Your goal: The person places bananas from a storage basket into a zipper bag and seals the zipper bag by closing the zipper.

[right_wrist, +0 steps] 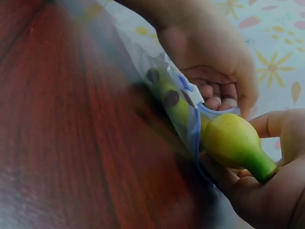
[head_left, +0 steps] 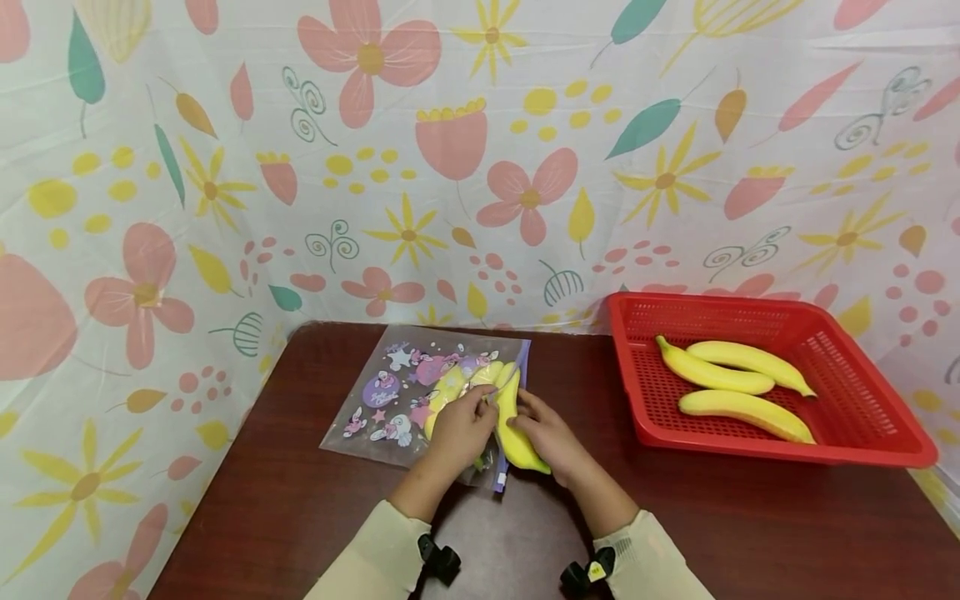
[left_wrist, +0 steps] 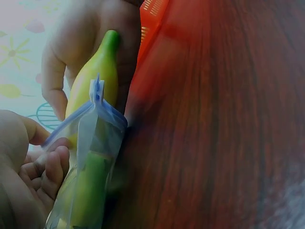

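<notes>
Head view, leftmost: a clear printed plastic bag (head_left: 386,392) lies on the brown table (head_left: 262,508), most of it spread to the left of both grips. Within it, beside and beyond the left hand's grip, bagged bananas (head_left: 447,385) show through the plastic; they overlap too much to count, though the right wrist view shows two dark tips there. That part of the filling looks done.

Next comes the left hand (head_left: 457,429), its thumb and fingers pinching the lip of the bag's mouth. The white slider (head_left: 502,481) sits on the nearer end of the purple zip edge (head_left: 525,354), on the person's side of this pinch, and the mouth is unsealed.

Just right of the pinch, between the two hands, a banana (head_left: 513,421) stands at the mouth. Its far end seems to be between the lips, while its green end sticks out toward the right palm; how deep it reaches is hard to tell. The right hand (head_left: 553,437) holds it, thumb on one side and fingers on the other, so this insertion looks only part done.

Well to the right of the right hand's grip is a red basket (head_left: 750,447) with three loose bananas (head_left: 720,371) lying in it, none of them bagged.
</notes>
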A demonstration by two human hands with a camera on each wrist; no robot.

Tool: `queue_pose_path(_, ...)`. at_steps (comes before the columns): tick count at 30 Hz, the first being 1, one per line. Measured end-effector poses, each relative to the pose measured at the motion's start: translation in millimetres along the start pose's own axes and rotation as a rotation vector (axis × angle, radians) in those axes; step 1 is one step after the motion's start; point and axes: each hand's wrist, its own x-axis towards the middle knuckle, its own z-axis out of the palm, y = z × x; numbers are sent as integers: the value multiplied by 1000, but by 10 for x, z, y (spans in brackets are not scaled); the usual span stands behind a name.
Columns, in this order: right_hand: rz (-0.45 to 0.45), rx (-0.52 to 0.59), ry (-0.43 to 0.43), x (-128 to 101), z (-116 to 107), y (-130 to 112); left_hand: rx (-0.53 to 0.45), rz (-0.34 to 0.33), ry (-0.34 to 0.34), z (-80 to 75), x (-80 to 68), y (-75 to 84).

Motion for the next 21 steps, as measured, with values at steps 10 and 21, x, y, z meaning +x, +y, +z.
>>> queue_pose_path(10,-14,1,123,38,136,89,-39,-5,2,-18,-5,8)
queue_pose_path(21,-74,7,213,-32,248,73,-73,31,-2,-3,-19,33)
